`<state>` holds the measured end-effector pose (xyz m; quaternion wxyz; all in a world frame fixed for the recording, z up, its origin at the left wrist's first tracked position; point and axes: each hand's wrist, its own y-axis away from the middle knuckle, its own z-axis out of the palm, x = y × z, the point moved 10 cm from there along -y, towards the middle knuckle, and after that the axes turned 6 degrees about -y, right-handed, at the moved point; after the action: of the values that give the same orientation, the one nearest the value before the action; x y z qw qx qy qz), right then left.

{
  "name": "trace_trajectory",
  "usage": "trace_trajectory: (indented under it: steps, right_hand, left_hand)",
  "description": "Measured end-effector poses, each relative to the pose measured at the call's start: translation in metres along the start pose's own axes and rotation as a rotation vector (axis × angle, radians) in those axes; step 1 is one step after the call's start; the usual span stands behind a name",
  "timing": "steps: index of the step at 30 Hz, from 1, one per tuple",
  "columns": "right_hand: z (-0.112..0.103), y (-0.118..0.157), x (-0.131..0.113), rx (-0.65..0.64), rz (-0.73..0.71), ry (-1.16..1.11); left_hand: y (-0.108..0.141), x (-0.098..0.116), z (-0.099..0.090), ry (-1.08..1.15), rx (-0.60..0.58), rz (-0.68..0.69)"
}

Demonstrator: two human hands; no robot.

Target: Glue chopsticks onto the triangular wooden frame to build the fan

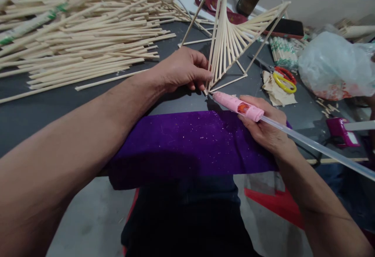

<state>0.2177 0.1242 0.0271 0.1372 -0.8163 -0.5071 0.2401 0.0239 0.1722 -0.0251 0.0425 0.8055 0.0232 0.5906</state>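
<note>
My left hand (187,69) pinches a thin wooden stick at the near left edge of a twisted frame of wooden sticks (227,46). The frame stands on the dark table, its sticks fanning out from a narrow waist toward the top right and the bottom. In my right hand (266,122) is a pink hot glue gun (237,104), with a long clear glue stick (316,145) running out of its back. The gun's nozzle points left, close to the frame's near bottom corner beside my left fingertips. Whether it touches the wood I cannot tell.
Loose wooden sticks (96,34) pile up at the left. Scissors (283,79) with red and yellow handles lie right of the frame, near bundled sticks (283,52) and a plastic bag (334,63). A purple cloth (187,140) covers the table's near edge.
</note>
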Motion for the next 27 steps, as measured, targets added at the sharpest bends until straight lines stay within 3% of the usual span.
trace_trajectory:
  steps: [20,27]
  right_hand:
    - [-0.006,0.001,0.01,0.085,0.035,-0.035]
    - [-0.003,0.003,0.012,0.058,0.036,-0.036]
  left_hand:
    - [-0.001,-0.001,0.0,0.006,-0.001,0.001]
    - [0.0,0.0,-0.001,-0.005,0.01,-0.009]
